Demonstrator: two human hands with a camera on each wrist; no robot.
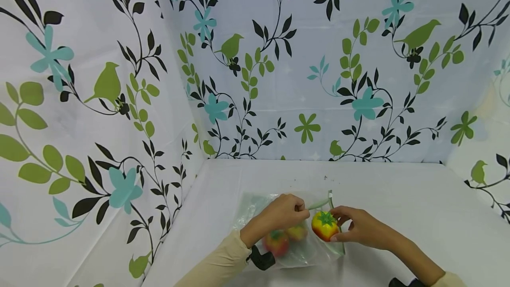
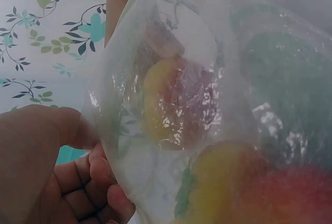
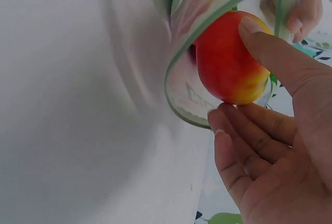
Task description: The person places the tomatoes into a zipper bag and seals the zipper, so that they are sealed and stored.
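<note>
Tan left sleeve point(image 1: 223, 260) slants in at the near left of a clear plastic bag point(image 1: 249, 216) lying on a white surface point(image 1: 398, 216), its black wrist band point(image 1: 261, 258) showing over the bag's near side. Just beyond, above the bag, the left hand point(image 1: 279, 214) pinches the upper layer near the mouth, fingers curled; should that pinch slip, the thin film could sag and catch on whatever passes the rim. Below it, blurred by plastic, a red fruit point(image 1: 276, 243) and a yellow fruit point(image 1: 296, 233) rest side by side inside the bag; a sharp lift of the bag's left end could set both rolling toward its mouth. At that mouth, just within the green rim point(image 3: 166, 84), sits a glossy red-and-yellow fruit point(image 1: 324, 226) with a leafy green crown, gripped between thumb and fingers by the right hand point(image 1: 360, 228), which extends from the bag's right side. Fingertip contact on smooth, rounded skin looks like the weak point: too light a hold could drop the fruit beside the bag, while leaves snagging on the rim could drag the bag along the surface. Farther right, well apart from the bag, the right sleeve point(image 1: 450, 279) edges into view at the near side
</note>
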